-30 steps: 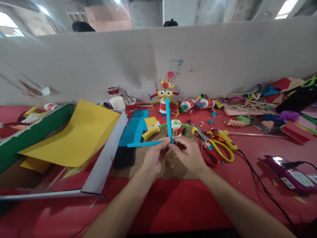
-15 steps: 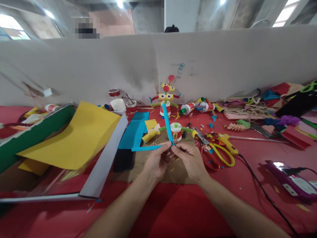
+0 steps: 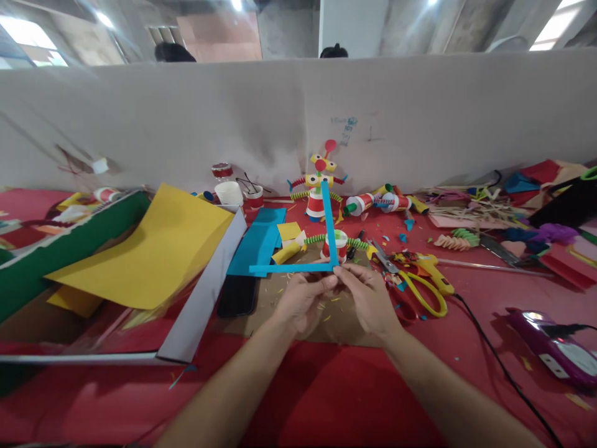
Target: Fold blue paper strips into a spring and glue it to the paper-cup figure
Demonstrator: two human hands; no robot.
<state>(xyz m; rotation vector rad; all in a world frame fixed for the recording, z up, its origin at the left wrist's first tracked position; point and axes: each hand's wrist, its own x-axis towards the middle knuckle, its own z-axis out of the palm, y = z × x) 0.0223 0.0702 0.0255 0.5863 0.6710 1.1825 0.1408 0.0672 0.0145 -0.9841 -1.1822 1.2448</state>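
Two blue paper strips meet at a right angle, one strip [image 3: 289, 269] lying out to the left and the other strip [image 3: 329, 218] standing up. My left hand [image 3: 303, 302] and my right hand [image 3: 370, 298] both pinch the corner where the strips join, fingers closed. Just behind the corner stands a small paper-cup figure [image 3: 339, 244] with green spring arms. A taller cup robot figure [image 3: 321, 183] with yellow eyes stands at the white partition.
Yellow-handled scissors [image 3: 417, 286] and a glue gun [image 3: 431, 267] lie right of my hands, its black cord [image 3: 494, 348] trailing toward me. A yellow sheet [image 3: 153, 249], green card [image 3: 60, 249], blue paper [image 3: 256, 242] and a dark phone [image 3: 236, 295] lie left. A purple device [image 3: 555, 351] sits far right.
Both hands have lifted the joined strips a little and turned them, so the upright strip stands straighter and the left strip lies level. The view has shifted slightly rightward.
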